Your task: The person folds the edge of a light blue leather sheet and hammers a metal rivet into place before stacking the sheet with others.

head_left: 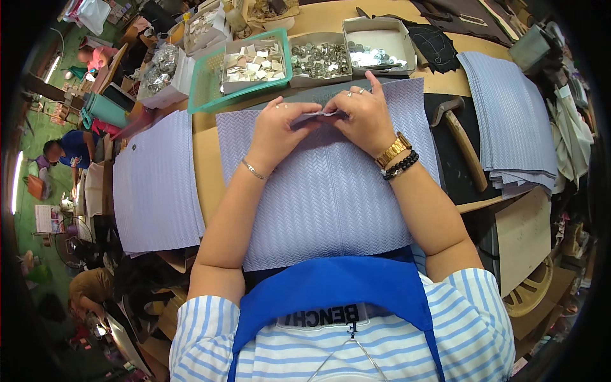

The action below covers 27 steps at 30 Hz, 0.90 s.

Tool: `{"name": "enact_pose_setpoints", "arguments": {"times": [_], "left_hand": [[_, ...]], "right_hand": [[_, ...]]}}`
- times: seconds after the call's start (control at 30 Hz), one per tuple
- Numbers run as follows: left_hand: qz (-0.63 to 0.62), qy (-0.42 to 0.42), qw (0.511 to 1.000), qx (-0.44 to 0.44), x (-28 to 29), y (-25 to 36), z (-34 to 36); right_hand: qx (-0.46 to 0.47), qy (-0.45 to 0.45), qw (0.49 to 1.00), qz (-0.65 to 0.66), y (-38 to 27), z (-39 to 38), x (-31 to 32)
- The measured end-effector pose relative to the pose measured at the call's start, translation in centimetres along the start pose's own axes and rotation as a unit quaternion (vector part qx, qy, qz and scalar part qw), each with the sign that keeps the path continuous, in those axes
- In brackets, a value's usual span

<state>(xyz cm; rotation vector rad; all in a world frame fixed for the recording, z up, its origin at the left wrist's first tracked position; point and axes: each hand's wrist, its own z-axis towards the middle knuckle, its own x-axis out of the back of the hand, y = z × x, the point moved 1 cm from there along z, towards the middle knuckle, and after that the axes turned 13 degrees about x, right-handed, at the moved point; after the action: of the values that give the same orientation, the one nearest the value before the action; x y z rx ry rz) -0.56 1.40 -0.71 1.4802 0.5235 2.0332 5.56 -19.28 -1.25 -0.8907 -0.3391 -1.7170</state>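
Note:
A pale lavender sheet with a herringbone-weave texture (318, 197) spreads in front of me, its near edge against my blue apron. At its far edge, my left hand (278, 130) pinches the material between thumb and fingers. My right hand (364, 121) pinches the same raised edge just beside it, index finger and thumb together, with another finger pointing up. The fingertips of both hands almost meet, and the edge looks folded up between them. Whether something small sits in the fingers is hidden.
Right of the sheet lies a hammer (468, 146) on a black mat. Stacks of lavender sheets flank me, left (156, 184) and right (509, 118). Beyond are a green tray (207, 89) holding white squares, a box of metal fasteners (318, 83) and a box of shiny discs (380, 71). People work at far left.

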Motion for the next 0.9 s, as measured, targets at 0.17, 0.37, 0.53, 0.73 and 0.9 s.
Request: {"name": "enact_pose_setpoints", "arguments": {"times": [0.17,0.37,0.53,0.73,0.9], "left_hand": [[0.007,0.015,1.0,-0.026,0.2,0.3,-0.4],[0.069,0.09,0.991,-0.074,0.4,1.1,-0.8],[0.239,0.016,0.97,-0.03,0.2,3.7,-2.0],[0.131,-0.004,0.99,0.043,-0.4,3.3,-4.2],[0.067,0.073,0.995,0.02,-2.1,1.3,-4.1]], "right_hand": [[0.042,0.014,0.998,0.04,0.2,-0.1,1.1],[0.055,0.005,0.995,0.086,-0.3,0.0,1.7],[0.078,-0.12,0.989,0.022,-1.2,-0.4,1.3],[0.012,-0.218,0.974,0.065,-4.4,-1.0,2.5],[0.003,-0.191,0.979,0.067,-5.0,4.4,5.1]]}}
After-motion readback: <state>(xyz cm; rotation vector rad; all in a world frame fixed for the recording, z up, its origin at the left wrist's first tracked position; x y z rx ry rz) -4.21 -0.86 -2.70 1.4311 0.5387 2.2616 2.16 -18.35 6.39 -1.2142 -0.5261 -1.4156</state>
